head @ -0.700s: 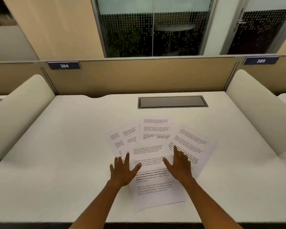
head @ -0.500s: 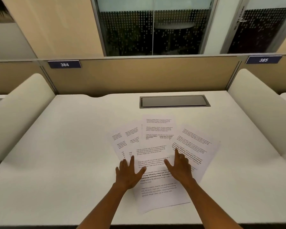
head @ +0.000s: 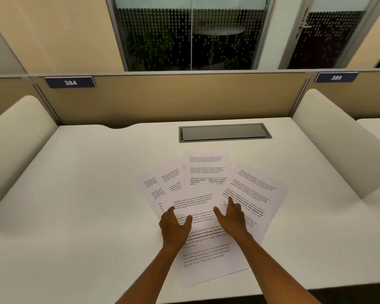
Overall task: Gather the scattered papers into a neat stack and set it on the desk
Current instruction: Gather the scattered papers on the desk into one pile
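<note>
Several printed white papers (head: 206,172) lie fanned out and overlapping on the white desk (head: 86,205), a little right of its middle. The nearest sheet (head: 208,260) lies on top and reaches almost to the front edge. My left hand (head: 176,227) rests flat on that top sheet, fingers apart and bent a little. My right hand (head: 233,218) lies flat beside it, with its forefinger on the right-hand sheet (head: 257,194). Neither hand holds a paper.
A grey cable hatch (head: 224,132) is set into the desk behind the papers. A tan partition (head: 173,99) with the label 384 (head: 70,82) closes the back. Padded cream dividers stand at the left (head: 15,132) and right (head: 338,137).
Both hands have slid a little forward over the papers and come closer together; my left hand's fingers have curled slightly. The sheets lie much as before.
</note>
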Demonstrator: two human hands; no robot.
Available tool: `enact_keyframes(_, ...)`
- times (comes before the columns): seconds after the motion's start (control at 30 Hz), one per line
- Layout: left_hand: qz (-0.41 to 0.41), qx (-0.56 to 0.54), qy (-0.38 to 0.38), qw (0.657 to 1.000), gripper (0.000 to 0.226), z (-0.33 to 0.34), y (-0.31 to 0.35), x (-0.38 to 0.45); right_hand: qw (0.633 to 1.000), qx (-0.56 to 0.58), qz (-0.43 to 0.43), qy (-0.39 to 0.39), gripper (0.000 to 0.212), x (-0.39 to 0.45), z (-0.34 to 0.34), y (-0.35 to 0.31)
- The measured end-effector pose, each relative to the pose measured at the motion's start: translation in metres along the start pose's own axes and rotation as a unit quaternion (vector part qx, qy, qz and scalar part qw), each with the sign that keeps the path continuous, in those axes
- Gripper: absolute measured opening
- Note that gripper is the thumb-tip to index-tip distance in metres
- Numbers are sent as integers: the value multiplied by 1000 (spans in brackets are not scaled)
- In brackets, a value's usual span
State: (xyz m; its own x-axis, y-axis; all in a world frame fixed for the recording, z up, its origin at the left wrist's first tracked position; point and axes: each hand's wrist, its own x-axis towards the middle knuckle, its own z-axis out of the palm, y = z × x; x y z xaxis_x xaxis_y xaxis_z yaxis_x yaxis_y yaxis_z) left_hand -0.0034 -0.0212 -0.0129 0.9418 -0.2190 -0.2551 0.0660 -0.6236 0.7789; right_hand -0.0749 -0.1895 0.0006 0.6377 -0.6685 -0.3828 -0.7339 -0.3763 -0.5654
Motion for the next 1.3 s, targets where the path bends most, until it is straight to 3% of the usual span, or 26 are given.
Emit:
enact_keyframes(0.3,-37,-99,46,993,51,-5,-2,11,996,88,29,-11,75,7,-2,-3)
enact_keyframes(0.7,-41,-102,53,993,51,-12,-3,33,965,259,10,-46,29,13,-5,8)
enact_keyframes(0.83,-16,-96,52,994,59,-13,1,42,950,307,-15,-47,30,9,-17,9)
enact_keyframes(1.0,2,-137,-23,990,83,-14,13,51,931,361,-42,-29,33,-2,-33,6)
enact_keyframes(1.13,18,-233,-137,963,53,-20,25,51,908,418,-15,12,43,-6,-42,12)
enact_keyframes(1.3,54,-205,-227,951,26,-11,31,54,878,474,26,61,43,-15,-48,21)
